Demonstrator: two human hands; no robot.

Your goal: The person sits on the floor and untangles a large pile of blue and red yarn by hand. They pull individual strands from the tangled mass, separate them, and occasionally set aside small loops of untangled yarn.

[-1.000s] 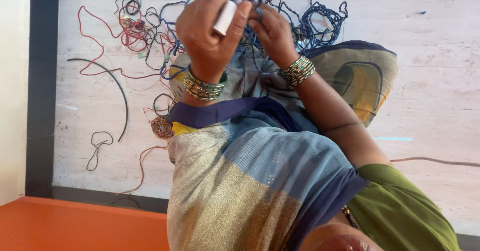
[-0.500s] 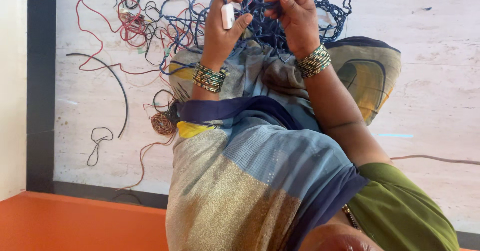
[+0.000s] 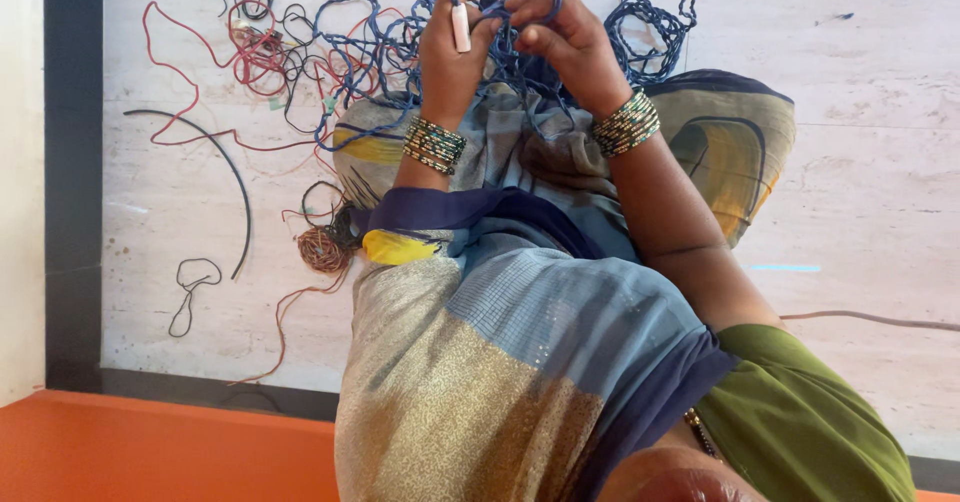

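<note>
My left hand (image 3: 447, 62) is raised over my lap and shut on a small white tool (image 3: 461, 28), pinched between thumb and fingers. Right beside it, my right hand (image 3: 568, 50) grips a bunch of blue twisted wires (image 3: 650, 30). Both hands meet at the same tangle, fingers touching the strands. The blue wires spread out from the hands across the pale stone floor (image 3: 860, 162) and over my knee. Both wrists carry stacked bangles. My lap, covered in blue and gold cloth (image 3: 520, 342), hides the floor under the hands.
Red and black loose wires (image 3: 250, 47) lie tangled at the upper left. A long curved black wire (image 3: 236, 177), a small copper coil (image 3: 322, 250) and a black wire loop (image 3: 190, 287) lie left of my knee. A dark floor strip (image 3: 72, 162) and an orange surface (image 3: 150, 452) border the left and bottom.
My hands have drawn closer together on the blue wires. The left hand has turned, so the white tool now shows edge-on near the right hand's fingers.
</note>
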